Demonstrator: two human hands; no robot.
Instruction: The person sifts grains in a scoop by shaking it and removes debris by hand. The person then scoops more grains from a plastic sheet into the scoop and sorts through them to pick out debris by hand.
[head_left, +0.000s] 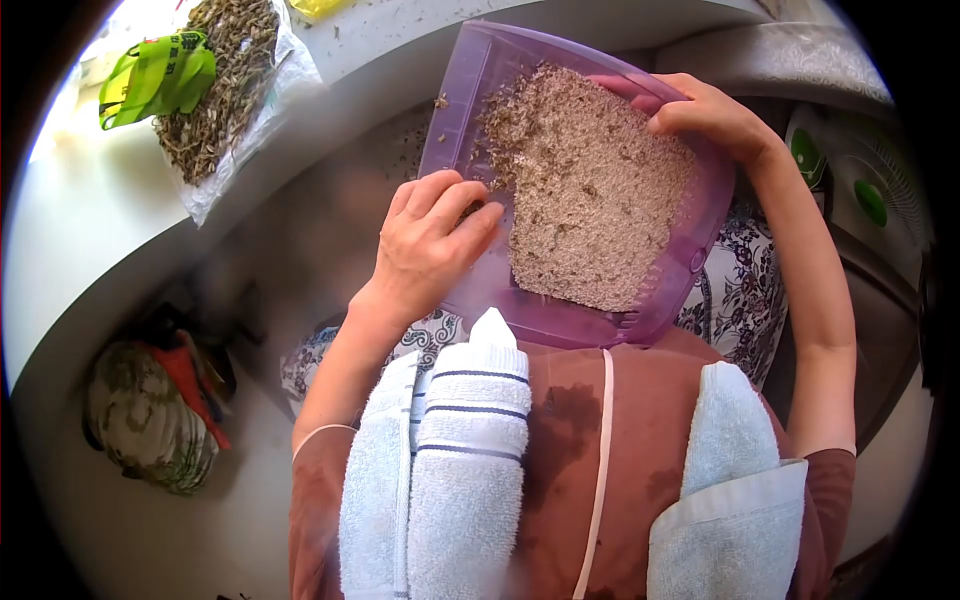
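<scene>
A translucent purple plastic tray [455,110] is tilted over my lap. Pale beige grains [590,200] fill much of it, with darker husk-like bits mixed in, thickest along their left edge. My right hand [705,115] grips the tray's far right rim, thumb on the inside and fingers partly hidden behind the wall. Over the tray's left side, my left hand [430,235] has its fingers curled in against the thumb. Something small and dark shows between them, too little to name.
On the white curved counter [90,215] at the left lies a plastic bag [290,80] bearing dry brown husks or pods [225,95], with a green bag [160,78] beside them. A full bag [150,415] sits on the floor. A fan [870,200] stands at the right.
</scene>
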